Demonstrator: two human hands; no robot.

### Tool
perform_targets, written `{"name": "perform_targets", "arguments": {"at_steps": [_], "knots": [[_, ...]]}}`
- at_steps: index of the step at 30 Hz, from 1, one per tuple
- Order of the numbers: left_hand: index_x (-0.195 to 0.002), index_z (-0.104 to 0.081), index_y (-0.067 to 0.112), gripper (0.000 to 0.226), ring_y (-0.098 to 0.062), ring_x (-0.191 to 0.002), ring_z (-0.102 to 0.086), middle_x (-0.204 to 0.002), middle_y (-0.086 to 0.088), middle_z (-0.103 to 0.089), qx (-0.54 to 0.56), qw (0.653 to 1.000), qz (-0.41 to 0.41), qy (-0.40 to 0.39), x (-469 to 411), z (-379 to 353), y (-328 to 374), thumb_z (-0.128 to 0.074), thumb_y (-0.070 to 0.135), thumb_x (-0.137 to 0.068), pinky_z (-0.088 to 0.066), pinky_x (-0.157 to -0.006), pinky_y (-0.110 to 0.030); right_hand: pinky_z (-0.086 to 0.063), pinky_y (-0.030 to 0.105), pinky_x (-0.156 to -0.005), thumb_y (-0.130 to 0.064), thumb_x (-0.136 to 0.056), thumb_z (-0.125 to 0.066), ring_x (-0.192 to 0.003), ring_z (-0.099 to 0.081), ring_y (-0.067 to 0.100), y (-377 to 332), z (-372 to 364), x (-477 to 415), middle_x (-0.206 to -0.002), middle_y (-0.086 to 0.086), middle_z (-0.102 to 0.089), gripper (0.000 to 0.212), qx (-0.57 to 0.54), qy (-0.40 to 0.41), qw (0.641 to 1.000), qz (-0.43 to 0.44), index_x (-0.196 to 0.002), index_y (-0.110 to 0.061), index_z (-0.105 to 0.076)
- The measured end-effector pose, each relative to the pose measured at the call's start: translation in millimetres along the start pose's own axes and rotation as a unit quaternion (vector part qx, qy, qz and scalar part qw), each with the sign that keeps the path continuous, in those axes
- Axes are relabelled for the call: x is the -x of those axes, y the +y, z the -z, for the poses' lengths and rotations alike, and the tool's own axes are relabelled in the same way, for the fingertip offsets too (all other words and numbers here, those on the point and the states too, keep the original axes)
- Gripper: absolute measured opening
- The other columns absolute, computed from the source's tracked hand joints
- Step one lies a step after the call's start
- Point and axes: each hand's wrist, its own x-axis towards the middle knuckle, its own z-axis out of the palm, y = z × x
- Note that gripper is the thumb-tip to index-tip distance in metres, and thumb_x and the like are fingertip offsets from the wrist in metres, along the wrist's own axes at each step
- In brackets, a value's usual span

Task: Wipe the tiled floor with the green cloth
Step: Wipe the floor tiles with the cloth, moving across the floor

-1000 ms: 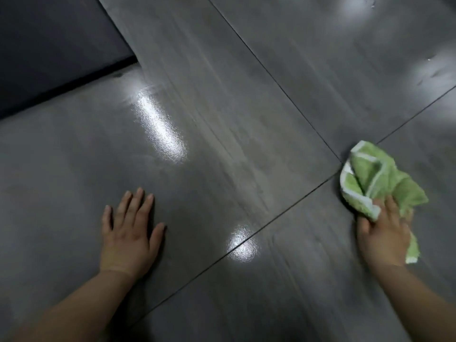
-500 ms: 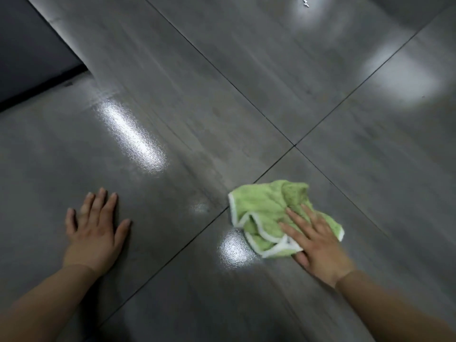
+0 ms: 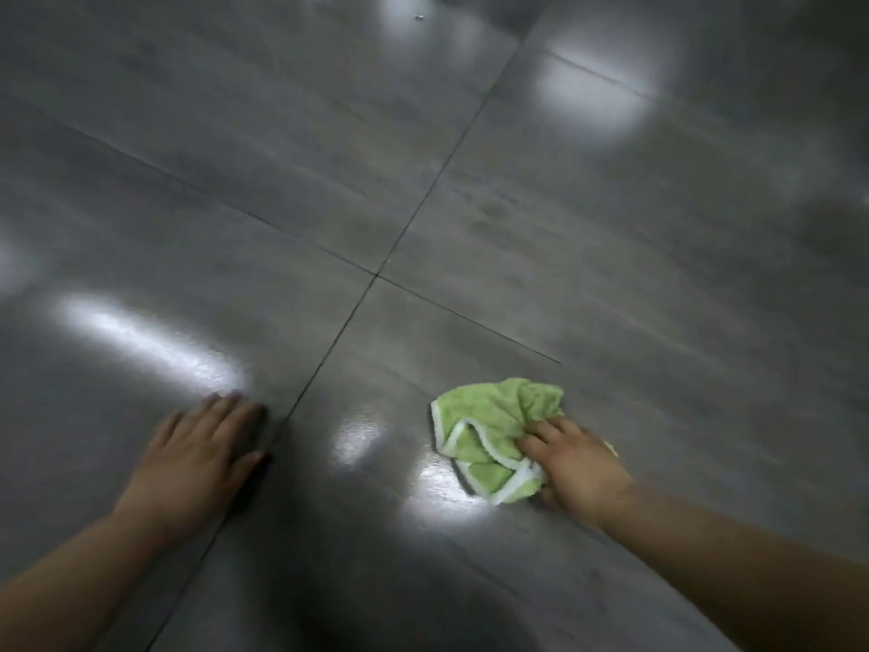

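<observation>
Found left hand (image 3: 197, 458) flat on floor (image 3: 611, 275) with straight fingers, just left of a grout line (image 3: 329, 341). Found right hand (image 3: 576, 468) well apart from it, clamped on cloth (image 3: 489, 425) with fingers curled into the folds. Noted cloth bunched, green with white edging, lying on the near right tile against the floor, beside a glare patch (image 3: 442, 487). Recorded slight blur throughout.
</observation>
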Motion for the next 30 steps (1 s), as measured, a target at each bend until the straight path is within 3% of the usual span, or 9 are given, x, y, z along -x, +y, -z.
{"name": "perform_targets", "arguments": {"at_steps": [3, 7, 13, 21, 23, 25, 26, 28, 30], "knots": [[-0.101, -0.06, 0.007, 0.062, -0.035, -0.081, -0.071, -0.093, -0.018, -0.073, -0.04, 0.991, -0.129, -0.021, -27, 12, 83, -0.016, 0.049, -0.091, -0.048, -0.081, -0.039, -0.049, 0.017, -0.043, -0.056, -0.021, -0.072, -0.062, -0.062, 0.007, 2, -3, 58, -0.064, -0.015, -0.063, 0.059, -0.028, 0.044, 0.996, -0.071, -0.073, -0.032, -0.056], [-0.108, -0.063, 0.0, 0.064, -0.044, -0.094, -0.066, -0.112, -0.026, -0.065, -0.01, 0.975, -0.195, -0.109, -42, 8, 177, -0.029, 0.041, -0.073, -0.052, -0.079, -0.055, -0.049, 0.01, -0.049, -0.048, -0.051, -0.034, -0.079, -0.039, 0.006, -2, -21, 146, -0.071, -0.016, -0.066, 0.039, -0.073, 0.14, 0.959, -0.236, -0.087, -0.032, -0.04], [-0.132, -0.042, 0.006, 0.049, -0.038, -0.131, -0.038, -0.141, -0.02, -0.041, -0.004, 0.964, -0.247, -0.093, -29, -9, 276, -0.053, 0.023, -0.088, -0.027, -0.111, -0.047, -0.049, 0.015, -0.054, -0.037, -0.054, -0.043, -0.083, -0.043, 0.008, -48, -44, 260, -0.094, -0.015, -0.055, 0.04, -0.175, 0.237, 0.846, -0.444, -0.093, -0.027, -0.047], [-0.144, -0.007, 0.017, 0.064, -0.024, -0.145, -0.004, -0.156, -0.006, -0.002, -0.051, 0.962, -0.237, -0.122, -38, -51, 341, -0.037, 0.04, -0.092, -0.007, -0.117, -0.035, -0.02, 0.001, -0.096, -0.037, -0.082, -0.039, -0.082, -0.043, 0.023, -75, -75, 351, -0.1, 0.0, -0.048, 0.028, -0.156, 0.339, 0.677, -0.635, -0.096, -0.014, -0.048], [-0.144, 0.002, 0.018, 0.067, -0.021, -0.144, 0.007, -0.156, -0.004, 0.009, -0.067, 0.965, -0.213, -0.136, -41, -58, 346, -0.032, 0.044, -0.093, -0.001, -0.118, -0.036, -0.034, 0.023, -0.099, -0.032, -0.07, -0.042, -0.088, -0.045, 0.029, -68, -81, 360, -0.105, 0.011, -0.055, 0.037, -0.156, 0.301, 0.635, -0.694, -0.1, -0.01, -0.047], [-0.144, 0.004, 0.019, 0.069, -0.02, -0.144, 0.011, -0.156, -0.003, 0.013, -0.076, 0.967, -0.202, -0.136, -42, -63, 346, -0.033, 0.045, -0.092, 0.002, -0.118, -0.037, -0.037, 0.05, -0.098, -0.036, -0.076, -0.043, -0.111, -0.047, 0.036, -55, -83, 361, -0.125, 0.02, -0.054, 0.048, -0.211, 0.128, 0.63, -0.736, -0.119, -0.014, -0.045], [-0.144, 0.002, 0.02, 0.069, -0.02, -0.144, 0.01, -0.156, -0.003, 0.012, -0.076, 0.968, -0.201, -0.13, -42, -64, 345, -0.034, 0.046, -0.091, 0.002, -0.118, -0.038, -0.024, 0.055, -0.107, -0.048, -0.08, -0.04, -0.128, -0.037, 0.036, -50, -86, 360, -0.143, 0.014, -0.04, 0.059, -0.248, 0.013, 0.637, -0.73, -0.132, -0.02, -0.038], [-0.144, -0.003, 0.021, 0.072, -0.021, -0.145, 0.006, -0.156, -0.003, 0.007, -0.074, 0.972, -0.197, -0.105, -41, -62, 344, -0.04, 0.047, -0.088, 0.002, -0.117, -0.04, 0.019, 0.049, -0.109, -0.074, -0.061, -0.02, -0.141, -0.012, 0.034, -46, -96, 359, -0.156, 0.001, -0.013, 0.092, -0.281, -0.049, 0.624, -0.728, -0.142, -0.03, -0.026], [-0.144, -0.004, 0.025, 0.08, -0.021, -0.144, 0.006, -0.156, -0.002, 0.006, -0.065, 0.981, -0.163, -0.088, -45, -56, 343, -0.047, 0.053, -0.083, 0.003, -0.116, -0.044, 0.029, 0.047, -0.102, -0.074, -0.047, -0.008, -0.141, -0.01, 0.038, -39, -104, 351, -0.156, 0.006, -0.009, 0.109, -0.277, -0.07, 0.617, -0.734, -0.142, -0.024, -0.028]]}}
